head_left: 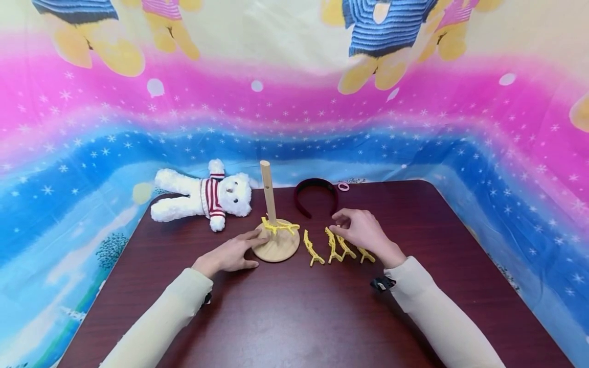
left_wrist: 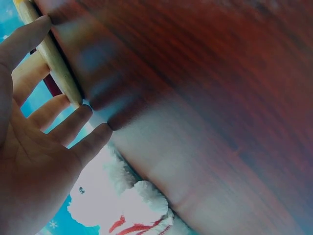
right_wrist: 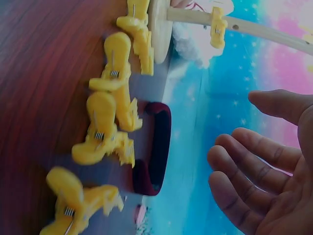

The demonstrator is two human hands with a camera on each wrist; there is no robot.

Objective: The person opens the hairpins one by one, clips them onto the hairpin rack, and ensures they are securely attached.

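My left hand (head_left: 232, 253) rests at the left rim of a round wooden base (head_left: 281, 251), with its fingers extended. In the left wrist view, the fingertips meet the edge of the base (left_wrist: 61, 73). From the base rises a wooden post (head_left: 269, 191) with a hole in its side. Yellow plastic spring clips (head_left: 285, 227) are around the lower post; one clip (right_wrist: 217, 29) shows there in the right wrist view. My right hand (head_left: 365, 235) hovers over several more yellow clips (head_left: 332, 246) lying in a row. Its fingers are loosely bent and hold nothing (right_wrist: 254, 181).
A white teddy bear (head_left: 213, 197) in a striped sweater lies at the back left. Behind the clips are a dark red headband (head_left: 301, 204) and a small pink hair tie (head_left: 343, 186). A patterned cloth (head_left: 294, 117) hangs around the dark wooden table (head_left: 285, 317).
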